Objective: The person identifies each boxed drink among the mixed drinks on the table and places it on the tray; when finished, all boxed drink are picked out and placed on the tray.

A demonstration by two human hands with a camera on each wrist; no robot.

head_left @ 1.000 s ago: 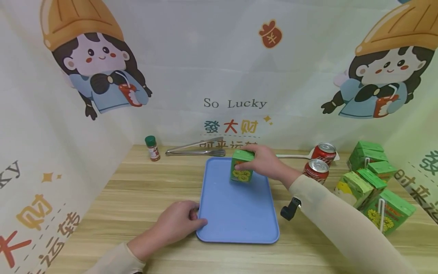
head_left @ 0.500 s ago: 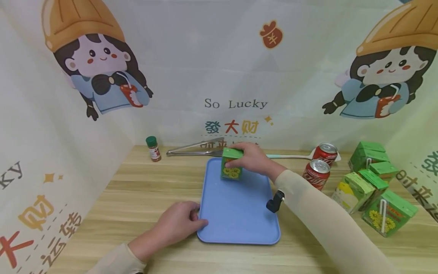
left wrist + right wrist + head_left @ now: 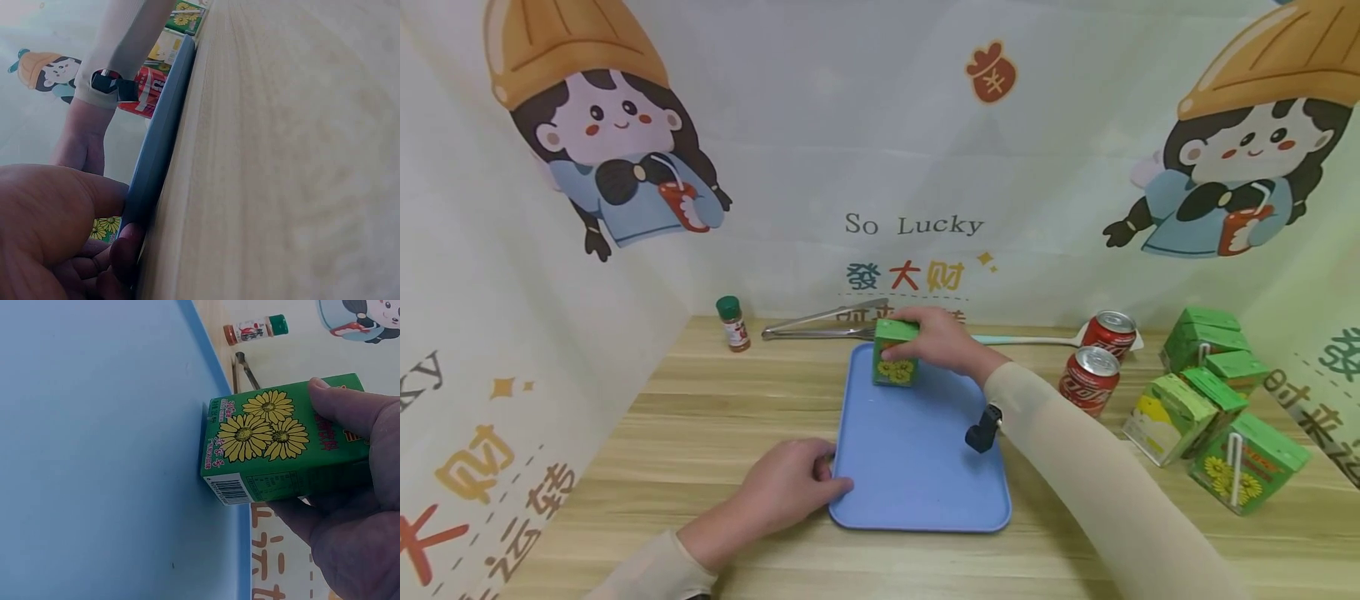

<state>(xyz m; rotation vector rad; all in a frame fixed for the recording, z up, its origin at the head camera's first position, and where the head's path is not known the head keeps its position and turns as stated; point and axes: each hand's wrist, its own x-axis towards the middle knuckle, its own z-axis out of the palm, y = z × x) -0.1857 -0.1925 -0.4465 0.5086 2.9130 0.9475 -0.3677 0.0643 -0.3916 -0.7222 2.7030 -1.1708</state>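
My right hand (image 3: 942,337) grips a green drink carton (image 3: 893,367) with yellow flowers printed on it. The carton stands upright at the far left part of a blue tray (image 3: 925,467); in the right wrist view its base is right at the tray surface. Thumb and fingers hold the carton (image 3: 275,434) from opposite sides near its top. My left hand (image 3: 790,483) pinches the tray's near left rim, thumb over the edge. The left wrist view shows the tray edge (image 3: 159,147) between thumb and fingers, close over the wooden table.
Red soda cans (image 3: 1090,379) stand right of the tray, in front of a white-ended spatula (image 3: 1037,340). Several more drink cartons (image 3: 1251,467) cluster at the far right. Metal tongs (image 3: 820,332) and a green-capped spice jar (image 3: 733,325) lie along the back wall.
My right hand has carried the carton leftward over the tray to its far left part. The left hand keeps its hold on the tray rim.
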